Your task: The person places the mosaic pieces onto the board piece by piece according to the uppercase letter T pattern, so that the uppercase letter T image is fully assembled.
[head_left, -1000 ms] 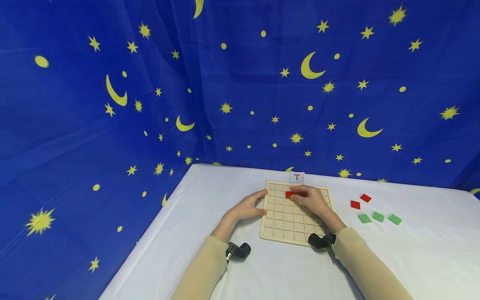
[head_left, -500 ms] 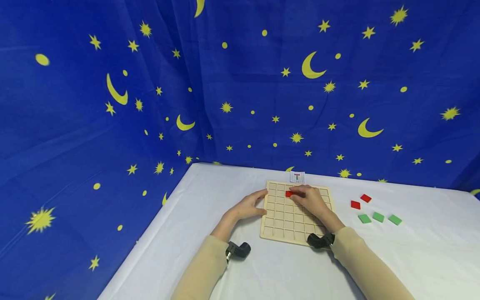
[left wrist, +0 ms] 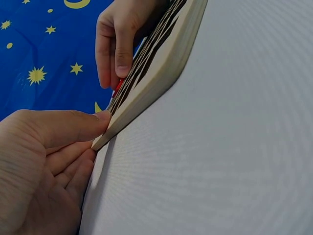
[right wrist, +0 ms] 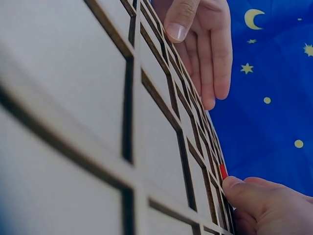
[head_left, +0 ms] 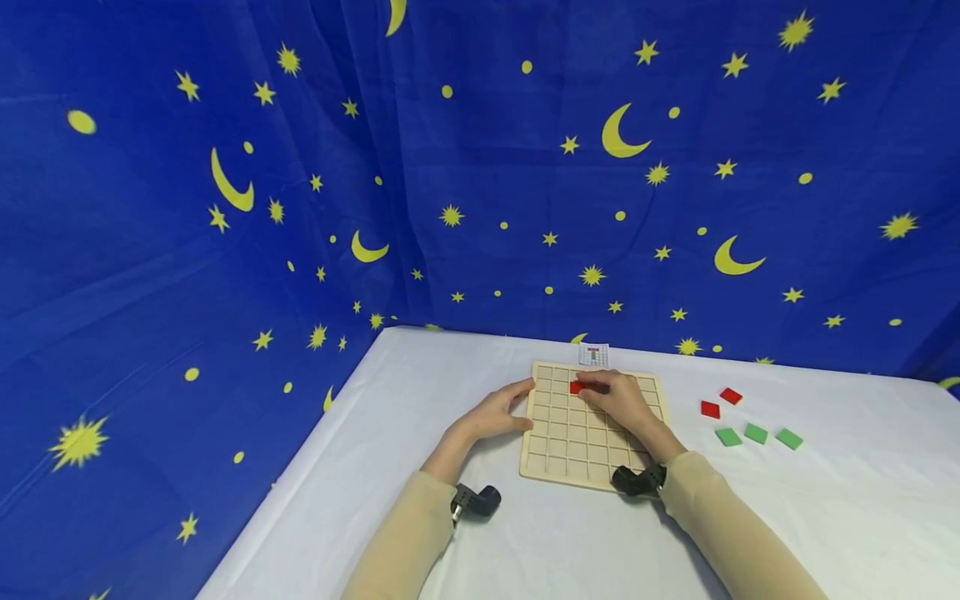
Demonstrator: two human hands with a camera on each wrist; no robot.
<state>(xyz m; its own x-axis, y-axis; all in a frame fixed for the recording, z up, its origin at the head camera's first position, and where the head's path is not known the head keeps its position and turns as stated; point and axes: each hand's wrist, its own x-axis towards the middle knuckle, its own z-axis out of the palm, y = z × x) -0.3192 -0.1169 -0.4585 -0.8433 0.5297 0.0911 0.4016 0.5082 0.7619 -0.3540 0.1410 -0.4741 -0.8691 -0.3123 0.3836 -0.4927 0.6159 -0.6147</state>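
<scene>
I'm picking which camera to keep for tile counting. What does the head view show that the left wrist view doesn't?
Only the head view shows the loose red tiles and green tiles on the white table, and the small card behind the board. Only the left wrist view shows the board's side edge close up, with the left hand's thumb against its corner. Both show the wooden grid board, the left hand, the right hand and a red tile at its fingers.

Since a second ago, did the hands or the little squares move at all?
Almost nothing changed. The right hand still rests its fingers on the red tile in the wooden grid board, and the left hand still steadies the board's left edge. The loose red tiles and green tiles on the white table lie where they were.
</scene>
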